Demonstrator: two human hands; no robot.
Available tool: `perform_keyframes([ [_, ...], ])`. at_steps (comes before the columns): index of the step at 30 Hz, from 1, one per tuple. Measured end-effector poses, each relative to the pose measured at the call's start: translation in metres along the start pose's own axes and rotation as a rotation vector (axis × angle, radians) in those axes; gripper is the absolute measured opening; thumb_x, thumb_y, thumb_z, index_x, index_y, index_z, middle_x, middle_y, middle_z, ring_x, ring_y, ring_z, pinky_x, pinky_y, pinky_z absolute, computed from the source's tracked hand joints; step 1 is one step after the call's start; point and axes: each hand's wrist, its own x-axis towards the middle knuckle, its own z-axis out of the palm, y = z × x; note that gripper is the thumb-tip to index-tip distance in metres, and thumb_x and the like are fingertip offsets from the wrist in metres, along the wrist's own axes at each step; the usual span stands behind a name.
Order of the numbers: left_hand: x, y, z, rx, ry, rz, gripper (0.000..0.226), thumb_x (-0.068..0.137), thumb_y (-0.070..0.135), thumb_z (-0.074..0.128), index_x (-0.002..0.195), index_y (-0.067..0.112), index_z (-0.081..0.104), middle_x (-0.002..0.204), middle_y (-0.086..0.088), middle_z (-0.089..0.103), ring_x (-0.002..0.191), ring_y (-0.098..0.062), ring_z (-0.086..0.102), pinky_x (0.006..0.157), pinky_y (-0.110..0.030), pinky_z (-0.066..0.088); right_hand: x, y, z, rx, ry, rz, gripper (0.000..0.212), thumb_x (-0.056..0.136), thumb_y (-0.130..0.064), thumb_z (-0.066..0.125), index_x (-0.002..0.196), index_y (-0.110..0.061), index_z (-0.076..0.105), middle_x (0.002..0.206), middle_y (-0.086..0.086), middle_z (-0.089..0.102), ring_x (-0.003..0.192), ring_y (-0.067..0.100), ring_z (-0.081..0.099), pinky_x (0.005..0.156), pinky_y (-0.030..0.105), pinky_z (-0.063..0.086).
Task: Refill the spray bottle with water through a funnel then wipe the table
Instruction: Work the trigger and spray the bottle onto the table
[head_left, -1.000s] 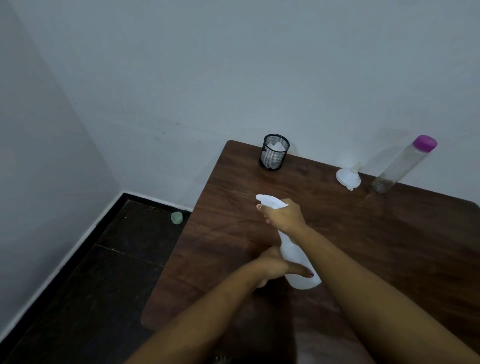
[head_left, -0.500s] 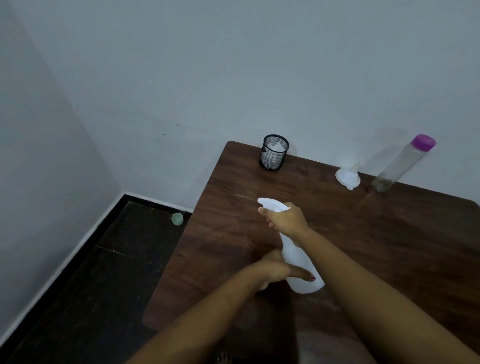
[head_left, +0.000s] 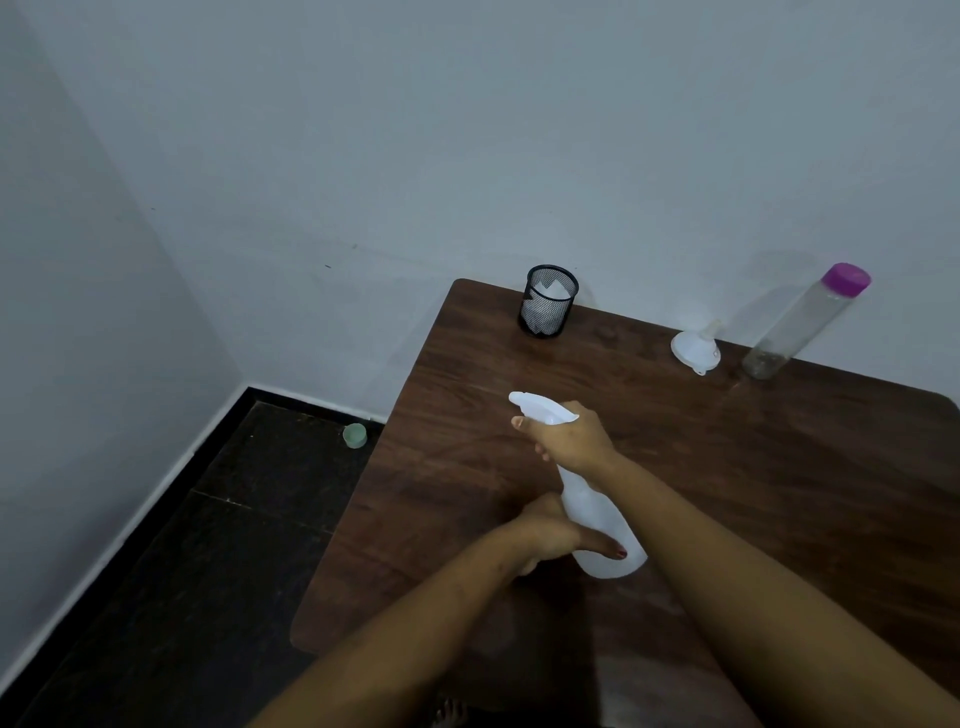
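A white spray bottle (head_left: 597, 525) stands on the dark wooden table (head_left: 779, 467), its nozzle pointing left. My right hand (head_left: 571, 439) grips the spray head at the top. My left hand (head_left: 550, 535) wraps around the bottle's lower body, thumb across the front. A white funnel (head_left: 696, 348) lies on its side near the back edge. Beside it a clear water bottle (head_left: 800, 327) with a purple cap stands by the wall.
A black mesh cup (head_left: 548, 301) holding white cloth or paper stands at the table's back left corner. A small green cap (head_left: 355, 435) lies on the dark floor by the wall. The table's left edge runs close to my left forearm.
Both hands stay on the spray bottle. The bottle and hands have shifted very slightly; nothing else on the table has moved.
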Motion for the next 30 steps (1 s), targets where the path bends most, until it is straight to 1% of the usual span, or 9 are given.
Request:
perform_keyframes([
  [4, -0.0028, -0.0005, -0.0018, 0.0, -0.006, 0.004, 0.075, 0.06, 0.027, 0.087, 0.126, 0.024, 0.053, 0.126, 0.004, 0.058, 0.12, -0.015, 0.049, 0.1, -0.036, 0.047, 0.0, -0.0005, 0.0005, -0.003, -0.009, 0.002, 0.035, 0.081, -0.043, 0.071, 0.104, -0.018, 0.064, 0.071, -0.001, 0.069, 0.062, 0.008, 0.065, 0.059, 0.018, 0.046],
  [8, -0.0033, -0.002, -0.0011, -0.006, -0.007, -0.029, 0.077, 0.059, 0.03, 0.087, 0.127, 0.022, 0.052, 0.127, 0.002, 0.056, 0.12, -0.018, 0.049, 0.101, -0.04, 0.047, -0.0001, -0.0008, -0.0031, -0.052, -0.131, -0.024, 0.043, 0.08, -0.043, 0.071, 0.113, -0.017, 0.066, 0.081, 0.0, 0.073, 0.073, 0.008, 0.069, 0.072, 0.021, 0.048],
  [12, -0.0026, -0.0022, 0.0017, -0.021, -0.022, -0.02, 0.077, 0.057, 0.03, 0.088, 0.125, 0.024, 0.054, 0.126, 0.005, 0.058, 0.119, -0.016, 0.05, 0.1, -0.037, 0.046, -0.0008, 0.0, 0.002, -0.029, 0.012, 0.012, 0.039, 0.082, -0.037, 0.071, 0.108, -0.009, 0.065, 0.074, 0.005, 0.071, 0.061, 0.012, 0.064, 0.062, 0.021, 0.05],
  [15, -0.0015, -0.0015, 0.0025, -0.018, -0.02, -0.02, 0.077, 0.057, 0.029, 0.088, 0.126, 0.024, 0.053, 0.126, 0.005, 0.058, 0.12, -0.015, 0.049, 0.1, -0.036, 0.046, -0.0017, 0.0007, 0.0027, -0.024, 0.056, 0.043, 0.043, 0.082, -0.038, 0.072, 0.111, -0.009, 0.062, 0.073, 0.004, 0.07, 0.06, 0.011, 0.062, 0.06, 0.021, 0.048],
  [17, -0.0013, -0.0018, 0.0018, -0.018, -0.029, -0.019, 0.077, 0.058, 0.029, 0.088, 0.126, 0.025, 0.053, 0.126, 0.005, 0.057, 0.12, -0.015, 0.049, 0.101, -0.036, 0.046, -0.0014, -0.0008, 0.0005, -0.059, 0.012, 0.033, 0.045, 0.082, -0.04, 0.071, 0.113, -0.01, 0.062, 0.076, 0.003, 0.071, 0.065, 0.011, 0.065, 0.065, 0.022, 0.05],
  [20, -0.0009, -0.0031, 0.0017, -0.033, -0.033, -0.018, 0.078, 0.058, 0.029, 0.088, 0.127, 0.024, 0.052, 0.127, 0.005, 0.057, 0.121, -0.015, 0.049, 0.102, -0.037, 0.045, -0.0008, -0.0029, -0.0009, -0.115, -0.08, 0.013, 0.045, 0.081, -0.04, 0.071, 0.116, -0.013, 0.064, 0.083, 0.003, 0.073, 0.075, 0.013, 0.069, 0.08, 0.027, 0.053],
  [23, -0.0005, -0.003, 0.0032, -0.041, -0.033, -0.021, 0.079, 0.058, 0.028, 0.088, 0.128, 0.023, 0.052, 0.128, 0.005, 0.057, 0.122, -0.016, 0.049, 0.102, -0.038, 0.045, -0.0021, -0.0015, 0.0036, -0.071, 0.002, 0.041, 0.045, 0.081, -0.037, 0.072, 0.114, -0.008, 0.06, 0.075, 0.003, 0.071, 0.063, 0.011, 0.064, 0.069, 0.025, 0.051],
  [26, -0.0008, -0.0027, 0.0043, -0.035, -0.042, -0.016, 0.078, 0.058, 0.027, 0.087, 0.128, 0.024, 0.052, 0.128, 0.004, 0.058, 0.122, -0.016, 0.05, 0.102, -0.039, 0.046, -0.0031, 0.0005, 0.0065, -0.082, 0.064, 0.062, 0.046, 0.081, -0.039, 0.073, 0.11, -0.006, 0.058, 0.071, 0.002, 0.069, 0.061, 0.01, 0.063, 0.066, 0.025, 0.05],
  [30, -0.0015, -0.0048, 0.003, -0.032, -0.048, -0.031, 0.077, 0.059, 0.029, 0.088, 0.127, 0.024, 0.052, 0.127, 0.005, 0.058, 0.121, -0.016, 0.049, 0.102, -0.038, 0.046, -0.0036, -0.0021, 0.0035, -0.13, -0.042, 0.04, 0.048, 0.081, -0.041, 0.071, 0.116, -0.01, 0.062, 0.077, 0.002, 0.071, 0.067, 0.011, 0.067, 0.067, 0.022, 0.049],
])
